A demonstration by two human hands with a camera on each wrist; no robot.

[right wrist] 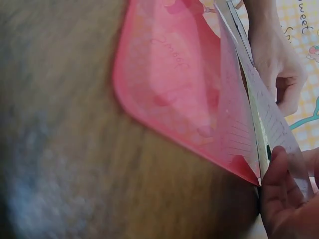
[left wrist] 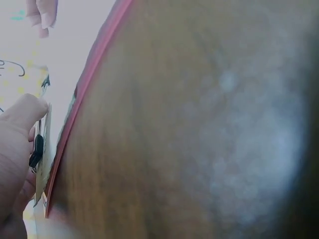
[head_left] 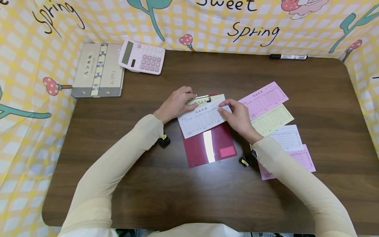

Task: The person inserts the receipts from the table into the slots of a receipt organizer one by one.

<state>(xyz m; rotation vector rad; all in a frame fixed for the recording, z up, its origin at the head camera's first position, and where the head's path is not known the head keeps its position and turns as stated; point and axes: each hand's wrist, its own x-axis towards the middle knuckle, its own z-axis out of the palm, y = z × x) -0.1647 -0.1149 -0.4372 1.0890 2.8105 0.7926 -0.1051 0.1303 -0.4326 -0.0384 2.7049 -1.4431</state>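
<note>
A glossy dark red clipboard [head_left: 193,151] lies slightly turned on the table, a pink label near its lower right corner. Over its upper half rests a white printed form [head_left: 196,123], with a pale yellow sheet [head_left: 220,97] showing behind it at the top. My left hand [head_left: 176,103] grips the metal clip [head_left: 202,98] at the clipboard's top edge; in the left wrist view its thumb [left wrist: 30,110] bears on the clip. With thumb and forefinger my right hand [head_left: 238,120] pinches the white form's right edge. From the right wrist view, the form stands a little away from the sheet behind it.
Right of the clipboard lie overlapping forms: pink [head_left: 263,98], yellow [head_left: 273,119], white [head_left: 287,138] and another pink one [head_left: 305,159] partly under the right sleeve. A grey ledger [head_left: 111,70] and pink calculator [head_left: 148,61] sit back left, a black-capped marker [head_left: 293,57] back right.
</note>
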